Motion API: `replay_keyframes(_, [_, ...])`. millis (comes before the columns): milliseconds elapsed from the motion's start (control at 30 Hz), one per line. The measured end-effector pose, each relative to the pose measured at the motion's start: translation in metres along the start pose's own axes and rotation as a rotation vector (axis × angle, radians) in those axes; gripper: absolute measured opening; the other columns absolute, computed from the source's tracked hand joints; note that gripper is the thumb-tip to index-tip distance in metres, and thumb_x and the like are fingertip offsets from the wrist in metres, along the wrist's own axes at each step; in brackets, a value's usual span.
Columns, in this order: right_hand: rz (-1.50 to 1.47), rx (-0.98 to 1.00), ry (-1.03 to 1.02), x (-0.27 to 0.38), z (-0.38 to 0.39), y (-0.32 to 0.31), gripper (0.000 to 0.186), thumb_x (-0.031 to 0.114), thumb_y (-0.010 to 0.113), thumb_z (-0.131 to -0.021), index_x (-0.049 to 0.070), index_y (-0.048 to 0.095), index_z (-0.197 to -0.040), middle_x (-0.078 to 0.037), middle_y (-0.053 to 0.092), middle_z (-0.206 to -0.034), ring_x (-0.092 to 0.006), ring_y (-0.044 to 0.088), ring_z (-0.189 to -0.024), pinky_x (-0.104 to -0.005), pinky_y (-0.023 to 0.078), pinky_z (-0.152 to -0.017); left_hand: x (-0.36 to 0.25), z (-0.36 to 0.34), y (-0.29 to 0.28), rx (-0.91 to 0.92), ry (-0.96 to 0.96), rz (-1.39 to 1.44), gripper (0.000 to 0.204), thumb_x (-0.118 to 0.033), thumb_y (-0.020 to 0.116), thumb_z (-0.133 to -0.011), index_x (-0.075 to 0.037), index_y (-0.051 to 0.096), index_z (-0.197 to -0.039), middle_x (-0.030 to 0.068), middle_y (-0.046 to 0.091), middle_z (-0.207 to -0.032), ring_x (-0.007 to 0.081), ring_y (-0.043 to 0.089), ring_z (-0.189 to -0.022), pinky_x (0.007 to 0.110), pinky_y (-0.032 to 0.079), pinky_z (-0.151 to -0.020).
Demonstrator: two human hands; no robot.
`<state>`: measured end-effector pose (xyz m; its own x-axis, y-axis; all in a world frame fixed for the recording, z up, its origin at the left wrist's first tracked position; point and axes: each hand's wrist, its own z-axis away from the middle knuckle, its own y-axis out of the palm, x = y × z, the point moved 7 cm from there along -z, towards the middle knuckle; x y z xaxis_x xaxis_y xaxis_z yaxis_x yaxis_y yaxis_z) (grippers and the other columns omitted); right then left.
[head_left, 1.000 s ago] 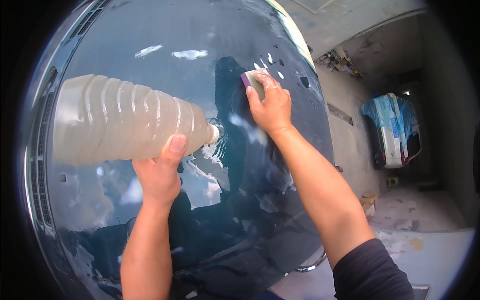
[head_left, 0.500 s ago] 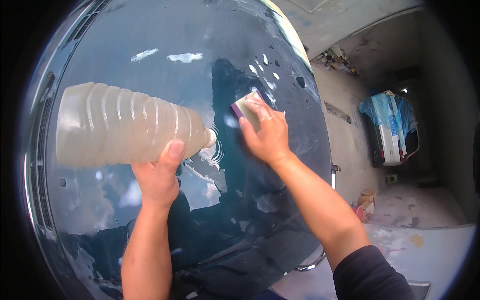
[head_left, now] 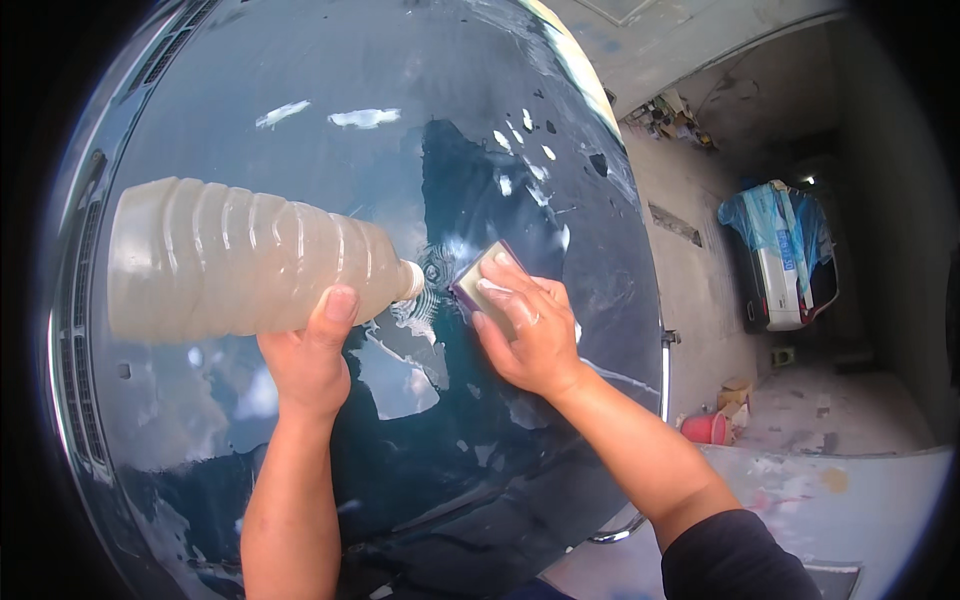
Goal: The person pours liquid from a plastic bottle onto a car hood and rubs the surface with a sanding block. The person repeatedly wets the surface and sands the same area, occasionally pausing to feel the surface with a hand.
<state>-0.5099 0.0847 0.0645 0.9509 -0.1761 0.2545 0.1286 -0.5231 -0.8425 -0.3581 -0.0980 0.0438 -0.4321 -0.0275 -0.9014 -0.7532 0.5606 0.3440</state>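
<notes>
A large ribbed, cloudy plastic bottle (head_left: 250, 250) lies tilted on its side over the dark car hood (head_left: 270, 160), its neck toward the middle. My left hand (head_left: 310, 355) grips it from below, thumb up along its side. Ripples spread on the wet paint just past the bottle's mouth. Right of the mouth, my right hand (head_left: 530, 325) presses a pale sanding block (head_left: 490, 268) with a purple edge against the hood. Its fingers lie along the block and look wet. White repair patches (head_left: 365, 118) show on the paint farther off.
Vent grilles (head_left: 85, 310) run along the hood's left edge. On the floor at the right stand a red bucket (head_left: 706, 429) and cardboard (head_left: 735, 392). A vehicle (head_left: 788, 280) partly draped in blue plastic is beyond, with clutter (head_left: 672, 118) by the wall.
My right hand has drawn the sanding block nearer to me, level with the bottle's mouth. The bottle has shifted slightly left and down. Ripples now reach close to the block.
</notes>
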Motion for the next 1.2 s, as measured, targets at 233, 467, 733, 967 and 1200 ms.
replay_keyframes(233, [0.164,-0.118,0.215,-0.119,-0.075,-0.003,0.029,0.018,0.07,-0.086,0.008,0.067,-0.113,-0.01,0.072,-0.115,-0.0304,0.069,-0.102,-0.0425,0.049,-0.085,0.004,-0.001,0.018,0.055,-0.014,0.04,0.047,-0.028,0.074,-0.092,0.0,0.058,-0.127,0.0081,0.061,-0.12,0.0196,0.057,-0.11,0.036,0.044,-0.099])
replay_keyframes(467, [-0.034,0.027,-0.03,0.002,0.004,-0.002,0.038,0.013,0.079,-0.077,0.006,0.069,-0.113,-0.007,0.071,-0.124,-0.0241,0.064,-0.124,-0.0378,0.045,-0.094,0.0,-0.002,-0.004,-0.026,0.01,-0.041,0.047,-0.029,0.074,-0.092,0.0,0.058,-0.126,0.0082,0.061,-0.12,0.0194,0.056,-0.11,0.037,0.044,-0.099])
replay_keyframes(733, [0.017,-0.044,0.247,-0.095,-0.072,0.004,0.032,0.017,0.071,-0.085,0.006,0.066,-0.115,-0.011,0.073,-0.113,-0.0313,0.069,-0.107,-0.0432,0.051,-0.084,0.0,-0.003,0.019,0.036,0.01,-0.004,0.046,-0.03,0.073,-0.092,0.0,0.06,-0.124,0.0086,0.061,-0.119,0.0198,0.057,-0.109,0.036,0.044,-0.098])
replay_keyframes(967, [-0.021,-0.004,-0.052,-0.014,-0.014,-0.005,0.034,0.013,0.077,-0.078,0.007,0.071,-0.111,-0.006,0.073,-0.118,-0.0255,0.067,-0.118,-0.0382,0.047,-0.089,-0.009,-0.005,0.006,0.001,0.021,-0.059,0.044,-0.031,0.073,-0.092,0.0,0.061,-0.121,0.0085,0.062,-0.116,0.0189,0.057,-0.107,0.036,0.044,-0.097])
replay_keyframes(1200, [0.044,-0.006,0.084,-0.058,-0.067,0.012,0.031,0.018,0.072,-0.083,0.007,0.069,-0.112,-0.009,0.071,-0.121,-0.03,0.069,-0.106,-0.0408,0.049,-0.088,-0.003,-0.003,0.013,0.064,0.014,-0.036,0.047,-0.03,0.073,-0.092,0.0,0.058,-0.125,0.0085,0.061,-0.119,0.0195,0.057,-0.109,0.036,0.044,-0.099])
